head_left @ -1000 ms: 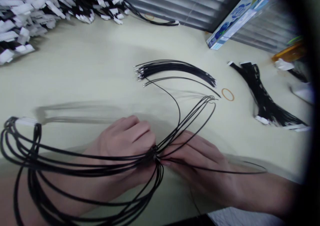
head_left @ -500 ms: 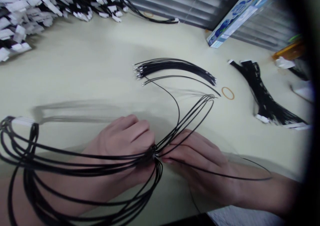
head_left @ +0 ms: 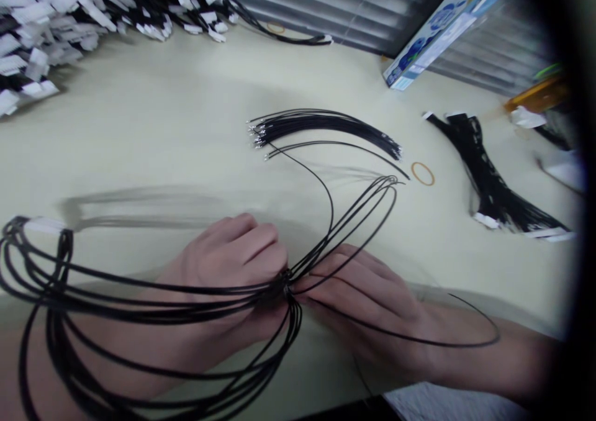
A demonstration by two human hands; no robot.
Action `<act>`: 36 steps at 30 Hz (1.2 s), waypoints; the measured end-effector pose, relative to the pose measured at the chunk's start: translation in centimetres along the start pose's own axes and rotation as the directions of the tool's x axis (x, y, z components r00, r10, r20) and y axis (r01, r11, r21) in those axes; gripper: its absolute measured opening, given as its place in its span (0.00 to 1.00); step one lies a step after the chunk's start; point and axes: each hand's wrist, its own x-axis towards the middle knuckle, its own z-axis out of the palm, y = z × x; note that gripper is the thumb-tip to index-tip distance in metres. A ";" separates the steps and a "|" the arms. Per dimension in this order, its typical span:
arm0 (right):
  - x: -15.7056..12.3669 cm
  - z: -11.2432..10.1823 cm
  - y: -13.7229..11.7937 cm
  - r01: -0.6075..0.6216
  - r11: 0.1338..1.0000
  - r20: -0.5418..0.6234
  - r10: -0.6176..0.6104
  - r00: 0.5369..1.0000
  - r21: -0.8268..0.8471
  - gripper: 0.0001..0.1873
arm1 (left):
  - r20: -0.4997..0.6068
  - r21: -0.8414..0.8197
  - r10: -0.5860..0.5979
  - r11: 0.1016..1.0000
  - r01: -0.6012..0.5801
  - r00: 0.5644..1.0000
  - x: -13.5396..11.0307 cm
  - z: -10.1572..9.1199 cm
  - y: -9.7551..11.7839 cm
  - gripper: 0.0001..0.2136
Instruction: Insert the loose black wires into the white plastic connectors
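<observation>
Low in the frame, the left hand [head_left: 233, 266] and right hand [head_left: 367, 300] meet, both pinching a bunch of looping black wires [head_left: 153, 303] at one crossing point. Mid-frame on the desk [head_left: 139, 135] lies a loose wire bundle [head_left: 321, 126], with a rubber band [head_left: 423, 174] just to its right.

Bare table [head_left: 153, 135] open in frame center-left. Loose wire bundle [head_left: 326, 126] and rubber band [head_left: 423, 173] block mid-right; connector pile [head_left: 41, 17] fills upper left; black loops [head_left: 139, 309] crowd bottom.
</observation>
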 end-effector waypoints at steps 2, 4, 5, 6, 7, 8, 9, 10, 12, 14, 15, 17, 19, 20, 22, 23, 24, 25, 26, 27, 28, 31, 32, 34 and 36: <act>-0.1 0.2 0.1 0.105 0.991 -0.019 -0.107 0.994 -0.086 0.23 | 0.035 0.018 0.003 1.000 -0.004 0.999 0.1 -0.1 0.1 0.07; 0.1 0.2 0.0 0.127 0.980 -0.032 -0.133 0.991 -0.152 0.20 | 0.041 0.028 0.005 1.000 -0.006 0.999 0.1 -0.2 0.1 0.07; 0.3 0.2 -0.2 0.098 0.983 -0.017 -0.102 0.995 -0.158 0.18 | 0.035 0.022 0.004 1.000 -0.005 0.999 0.1 -0.2 0.1 0.08; 0.6 0.2 -0.3 0.073 0.986 -0.006 -0.074 0.997 -0.150 0.16 | 0.036 0.008 -0.002 1.000 0.001 0.999 0.0 -0.2 0.1 0.08; 0.8 0.2 -0.5 0.051 0.990 -0.015 -0.054 0.998 -0.130 0.14 | 0.033 -0.006 -0.013 1.000 0.013 0.999 0.0 -0.2 0.1 0.07; 1.1 0.3 -0.6 0.025 0.995 -0.043 -0.029 0.999 -0.096 0.11 | 0.033 -0.019 -0.021 1.000 0.021 0.999 -0.1 -0.1 0.1 0.07; 1.3 0.4 -0.7 -0.003 0.999 -0.088 -0.001 0.996 -0.045 0.09 | 0.024 -0.026 -0.025 0.999 0.026 0.999 -0.1 0.0 0.1 0.06; 1.5 0.4 -0.7 -0.029 0.999 -0.148 0.032 0.989 0.022 0.08 | 0.007 -0.024 -0.036 0.999 0.036 0.999 -0.1 0.1 0.1 0.05; 1.7 0.4 -0.4 -0.078 0.983 -0.287 0.125 0.950 0.169 0.06 | -0.010 -0.003 -0.042 0.999 0.042 0.999 -0.1 0.1 0.1 0.03; 1.5 0.0 0.1 -0.139 0.940 -0.394 0.261 0.881 0.312 0.02 | 0.017 0.011 -0.044 0.999 0.044 0.999 -0.1 0.1 0.1 0.02; 1.4 -0.2 0.4 -0.165 0.913 -0.426 0.327 0.844 0.373 0.07 | 0.028 0.017 -0.050 0.999 0.049 0.998 0.0 0.0 0.1 0.02; 1.1 -0.9 1.0 -0.232 0.868 -0.369 0.410 0.834 0.440 0.19 | 0.027 0.018 -0.066 0.998 0.066 0.997 0.0 -0.1 0.1 0.04; 0.9 -1.5 1.1 -0.274 0.888 -0.177 0.357 0.917 0.369 0.22 | -0.014 0.005 -0.092 0.996 0.092 0.996 -0.1 -0.2 0.1 0.07; 1.0 -1.7 0.9 -0.273 0.919 -0.069 0.303 0.950 0.285 0.20 | -0.034 -0.014 -0.090 0.996 0.089 0.995 -0.1 -0.2 0.1 0.08; 1.3 -1.8 0.1 -0.208 0.973 0.059 0.203 0.977 0.101 0.11 | -0.075 -0.054 -0.078 0.996 0.074 0.994 -0.2 -0.1 0.0 0.09; 1.6 -1.8 -0.4 -0.176 0.984 0.071 0.173 0.982 0.032 0.14 | -0.092 -0.065 -0.069 0.996 0.063 0.993 -0.2 -0.1 0.0 0.09; 1.9 -1.7 -1.0 -0.159 0.987 0.066 0.160 0.985 -0.014 0.23 | -0.103 -0.070 -0.059 0.996 0.052 0.993 -0.3 0.0 0.0 0.09; 2.2 -1.6 -1.6 -0.151 0.988 0.052 0.153 0.987 -0.035 0.31 | -0.103 -0.068 -0.052 0.997 0.045 0.993 -0.4 0.0 -0.1 0.09; 2.4 -1.4 -2.1 -0.147 0.989 0.037 0.148 0.988 -0.034 0.36 | -0.094 -0.060 -0.047 0.997 0.042 0.994 -0.5 0.1 -0.1 0.07; 2.7 -1.2 -2.4 -0.144 0.989 0.025 0.145 0.989 -0.017 0.39 | -0.079 -0.045 -0.037 0.998 0.034 0.996 -0.6 0.1 -0.1 0.05; 3.0 -1.0 -2.7 -0.143 0.990 0.013 0.143 0.990 0.013 0.39 | -0.058 -0.024 -0.021 1.000 0.020 0.998 -0.6 0.0 -0.1 0.04; 3.6 -0.4 -2.6 -0.162 0.977 -0.041 0.169 0.985 0.137 0.33 | -0.018 0.033 0.059 0.998 -0.059 0.998 -0.6 -0.2 0.2 0.04; 3.9 -0.3 -2.5 -0.172 0.970 -0.062 0.184 0.981 0.169 0.31 | -0.017 0.036 0.054 0.998 -0.054 0.998 -0.5 -0.3 0.3 0.05; 4.3 -0.1 -2.2 -0.163 0.966 -0.121 0.189 0.974 0.199 0.27 | -0.029 0.023 -0.003 1.000 0.004 1.000 -0.3 -0.4 0.6 0.12; 4.7 -0.2 -2.2 -0.154 0.965 -0.135 0.184 0.974 0.211 0.23 | -0.026 -0.004 -0.053 0.999 0.053 0.998 0.0 -0.5 0.8 0.17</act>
